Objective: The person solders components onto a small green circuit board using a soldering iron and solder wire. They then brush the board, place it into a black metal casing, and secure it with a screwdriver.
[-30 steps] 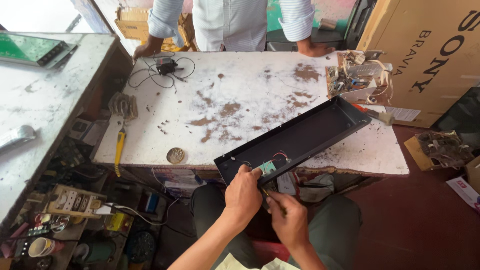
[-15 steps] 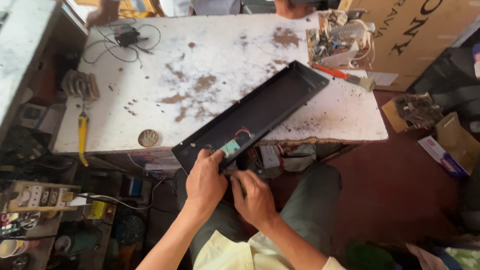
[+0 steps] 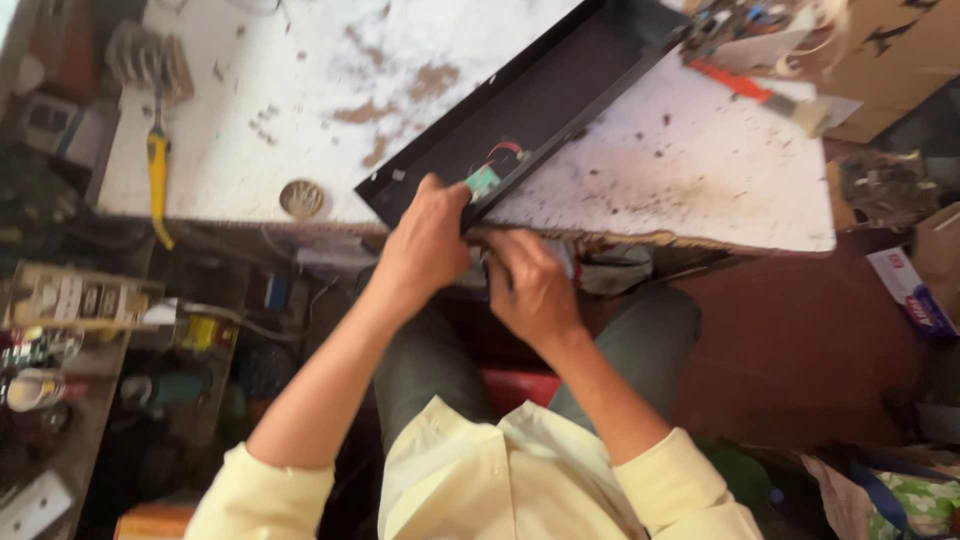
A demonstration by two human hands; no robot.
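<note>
Here the left hand (image 3: 425, 240) has its fingers curled over the near end of the long black metal tray (image 3: 520, 105), by the small green circuit board (image 3: 483, 182) with red wires; the right hand (image 3: 528, 285) sits just below that end, fingers bunched, whether they pinch anything I cannot tell; likely working at the board, so fine fingertip control is needed; tray lies diagonally on the worn white workbench (image 3: 680, 170); yellow-handled tool (image 3: 157, 170) and round disc (image 3: 301, 198) left of tray; cardboard boxes right.

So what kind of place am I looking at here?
Probably a small electronics repair workshop. A long black metal panel with a little circuit board and wires lies on a stained white workbench, a yellow-handled tool sits nearby, and parts crowd the shelves.
</note>
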